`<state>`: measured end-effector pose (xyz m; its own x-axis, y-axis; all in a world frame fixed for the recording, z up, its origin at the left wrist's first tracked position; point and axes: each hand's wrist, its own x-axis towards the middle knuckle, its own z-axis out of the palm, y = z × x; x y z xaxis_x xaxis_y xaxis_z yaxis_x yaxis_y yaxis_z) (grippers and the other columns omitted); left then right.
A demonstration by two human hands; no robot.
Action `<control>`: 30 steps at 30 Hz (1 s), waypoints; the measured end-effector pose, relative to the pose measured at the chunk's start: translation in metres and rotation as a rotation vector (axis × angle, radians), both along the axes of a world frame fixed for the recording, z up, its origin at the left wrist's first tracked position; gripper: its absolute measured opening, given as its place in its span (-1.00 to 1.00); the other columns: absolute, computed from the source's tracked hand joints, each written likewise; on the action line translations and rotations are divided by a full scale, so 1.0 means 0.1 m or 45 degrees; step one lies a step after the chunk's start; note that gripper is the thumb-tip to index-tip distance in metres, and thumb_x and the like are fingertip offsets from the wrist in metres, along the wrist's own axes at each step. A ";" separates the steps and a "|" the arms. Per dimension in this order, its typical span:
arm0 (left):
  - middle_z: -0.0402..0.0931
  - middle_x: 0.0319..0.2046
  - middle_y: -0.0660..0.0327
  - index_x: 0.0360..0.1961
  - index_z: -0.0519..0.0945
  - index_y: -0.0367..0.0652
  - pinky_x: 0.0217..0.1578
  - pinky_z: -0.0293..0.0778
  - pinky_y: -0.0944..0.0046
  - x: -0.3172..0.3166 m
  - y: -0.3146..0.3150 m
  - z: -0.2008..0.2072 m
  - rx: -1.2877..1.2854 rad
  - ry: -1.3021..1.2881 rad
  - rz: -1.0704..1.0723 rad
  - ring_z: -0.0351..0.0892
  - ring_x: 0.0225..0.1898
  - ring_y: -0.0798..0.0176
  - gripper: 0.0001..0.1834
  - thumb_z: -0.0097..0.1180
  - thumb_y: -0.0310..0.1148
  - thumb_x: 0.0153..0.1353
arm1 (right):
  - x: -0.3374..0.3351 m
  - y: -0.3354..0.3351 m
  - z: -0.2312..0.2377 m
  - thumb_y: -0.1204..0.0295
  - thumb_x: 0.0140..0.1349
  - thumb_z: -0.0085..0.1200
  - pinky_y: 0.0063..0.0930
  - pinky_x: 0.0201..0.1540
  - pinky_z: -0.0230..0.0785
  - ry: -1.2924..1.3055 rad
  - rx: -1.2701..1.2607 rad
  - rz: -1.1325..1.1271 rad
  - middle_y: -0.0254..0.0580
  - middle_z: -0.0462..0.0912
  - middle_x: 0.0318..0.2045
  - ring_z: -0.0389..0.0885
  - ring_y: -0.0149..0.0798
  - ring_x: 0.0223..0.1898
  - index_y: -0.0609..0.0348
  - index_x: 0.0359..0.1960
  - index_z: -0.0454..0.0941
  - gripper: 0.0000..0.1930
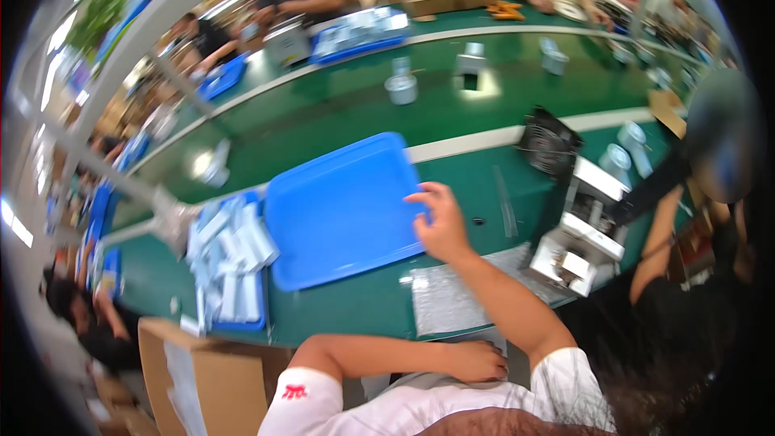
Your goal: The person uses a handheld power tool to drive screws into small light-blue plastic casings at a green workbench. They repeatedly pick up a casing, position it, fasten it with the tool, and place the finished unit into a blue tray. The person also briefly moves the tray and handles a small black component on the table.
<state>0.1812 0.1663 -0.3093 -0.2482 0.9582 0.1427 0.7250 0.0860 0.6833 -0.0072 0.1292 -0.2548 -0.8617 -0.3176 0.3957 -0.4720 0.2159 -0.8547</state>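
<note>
My right hand (442, 222) is at the right rim of a blue plastic tray (339, 210), thumb and fingers apart and fingertips over the edge. No loose part shows in that hand, and the tray has nothing in it. Close to my body, my left hand (478, 361) lies low in front of my white shirt, below the table edge. Its fingers look loosely laid down, and I see nothing held in it. Left of the tray, a second blue tray (257, 319) carries a heap of pale blue-white plastic pieces (230, 254).
Clear plastic wrap (448, 299) lies by my right forearm. Beyond it stand white boxes (569, 262) and a black fan-like unit (549, 143). Pale parts sit on the green belt (307, 113) past a white rail. A cardboard box (214, 375) stands lower left. Other people work around.
</note>
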 end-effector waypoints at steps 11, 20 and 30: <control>0.67 -0.30 0.19 -0.19 0.68 -0.11 -0.20 0.55 0.22 -0.97 -1.25 1.45 0.592 -0.343 0.970 0.67 -0.25 0.15 -0.85 0.26 -0.40 0.20 | -0.03 0.04 0.03 0.67 -0.01 0.00 -0.54 -0.34 0.26 -0.165 0.008 -0.111 -0.28 0.50 0.06 0.45 -0.37 -0.28 0.04 -0.13 0.66 -0.60; 0.49 0.01 -0.09 0.00 0.60 -0.12 0.06 0.45 -0.06 -1.79 -5.47 1.20 -0.785 1.098 2.571 0.45 0.09 -0.18 -0.51 0.25 -0.26 -0.04 | -0.03 0.02 0.07 0.72 -0.03 -0.02 -0.60 -0.44 0.19 -0.178 0.031 -0.100 -0.24 0.49 0.06 0.31 -0.49 -0.47 0.10 -0.14 0.65 -0.59; 0.42 0.08 -0.07 0.21 0.45 0.00 0.13 0.45 0.00 -1.63 -6.56 0.83 -0.817 0.291 2.845 0.48 0.11 -0.16 -0.32 0.37 -0.14 0.03 | -0.05 0.01 0.05 0.75 -0.01 -0.02 -0.64 -0.52 0.04 -0.136 0.029 -0.098 -0.28 0.50 0.05 0.12 -0.57 -0.59 0.12 -0.13 0.63 -0.60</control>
<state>0.0184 -0.4895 -0.2259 -0.6177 -0.7572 0.2122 -0.7285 0.6526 0.2081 -0.0125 0.1300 -0.2495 -0.9206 -0.2572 0.2938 -0.3600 0.2680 -0.8936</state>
